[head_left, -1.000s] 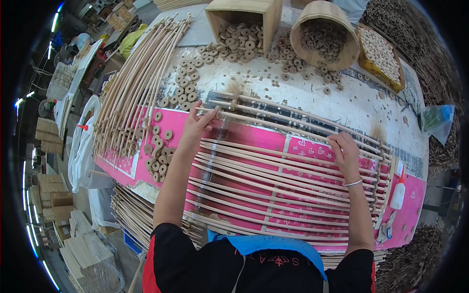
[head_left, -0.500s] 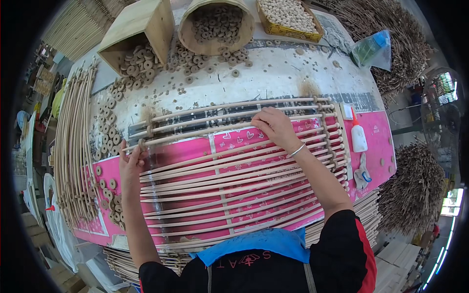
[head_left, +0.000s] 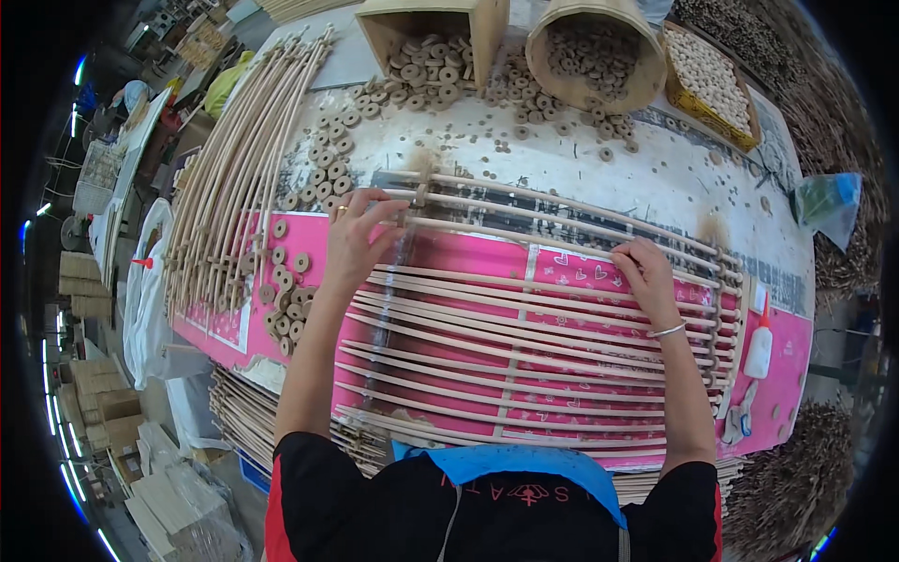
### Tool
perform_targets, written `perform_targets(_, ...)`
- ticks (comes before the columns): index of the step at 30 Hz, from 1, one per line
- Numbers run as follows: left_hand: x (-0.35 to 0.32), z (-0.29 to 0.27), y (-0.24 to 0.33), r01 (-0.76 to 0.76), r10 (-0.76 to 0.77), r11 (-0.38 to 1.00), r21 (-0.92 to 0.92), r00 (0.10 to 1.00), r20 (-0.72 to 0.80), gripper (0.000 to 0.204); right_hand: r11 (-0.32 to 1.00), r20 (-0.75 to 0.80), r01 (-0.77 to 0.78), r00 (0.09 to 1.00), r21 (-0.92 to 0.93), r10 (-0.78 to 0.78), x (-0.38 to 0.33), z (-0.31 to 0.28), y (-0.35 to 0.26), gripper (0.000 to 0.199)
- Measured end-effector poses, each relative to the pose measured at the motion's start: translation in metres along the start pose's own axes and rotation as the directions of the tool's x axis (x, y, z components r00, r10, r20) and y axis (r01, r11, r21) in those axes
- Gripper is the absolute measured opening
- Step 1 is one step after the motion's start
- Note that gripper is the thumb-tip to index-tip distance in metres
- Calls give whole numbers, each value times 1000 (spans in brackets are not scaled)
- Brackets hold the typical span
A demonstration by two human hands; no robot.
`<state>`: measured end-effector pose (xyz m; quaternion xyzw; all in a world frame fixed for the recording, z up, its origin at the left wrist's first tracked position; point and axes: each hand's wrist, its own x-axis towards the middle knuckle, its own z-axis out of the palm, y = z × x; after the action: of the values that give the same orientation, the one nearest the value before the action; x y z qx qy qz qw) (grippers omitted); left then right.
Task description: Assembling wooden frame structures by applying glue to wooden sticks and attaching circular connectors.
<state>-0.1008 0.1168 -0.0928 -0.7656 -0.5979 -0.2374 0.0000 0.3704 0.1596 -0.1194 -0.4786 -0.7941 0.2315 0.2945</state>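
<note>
A pale wooden rod (head_left: 520,231) lies crosswise in front of me, third in a row of parallel rods on the table. At its left end, my left hand (head_left: 356,239) closes thumb and fingers around a small wooden ring (head_left: 404,218). A gold-coloured band circles one of that hand's fingers. Toward the rod's right part, my right hand (head_left: 649,279) pinches it between thumb and fingertips; a bangle is on the wrist. Two farther rods carry similar rings near their left ends. Nearer to me lie several more rods (head_left: 524,354), with a column of rings (head_left: 716,323) along their right ends.
Loose rings (head_left: 292,304) lie left of my left forearm, beside bundled rods (head_left: 239,159). A wooden box (head_left: 490,42), a round tub (head_left: 543,51) and a yellow tray of beads (head_left: 709,108) stand at the back. A glue bottle (head_left: 759,348) lies at right.
The view has swung left, so the table appears farther right. My right hand has slid rightward along the rod. My left hand stays by the rod's left end, its fingers now reaching over it.
</note>
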Motion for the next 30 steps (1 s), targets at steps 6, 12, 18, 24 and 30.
perform_targets(6, 4, 10, 1, 8, -8, 999, -53, 1000, 2, 42, 986, -3, -111, 994, 125, 112, 0, 4, 1, 12)
perform_targets(12, 7, 19, 3, 37, -36, 999, -39, 999, 7, 39, 987, -40, 66, 997, -144, -73, 4, -1, -4, 13)
perform_targets(18, 5, 27, 3, 32, -33, 999, -31, 999, -21, 37, 959, -72, 129, 986, -253, -151, 6, 4, 0, 10)
perform_targets(24, 3, 28, 2, 22, -22, 1000, -14, 999, -46, 36, 963, -41, 121, 990, -239, -135, 8, 2, -5, 17)
perform_targets(30, 6, 28, -36, 216, -256, 943, -253, 957, -136, 32, 969, -153, 87, 980, -230, -124, -2, -4, -14, 24)
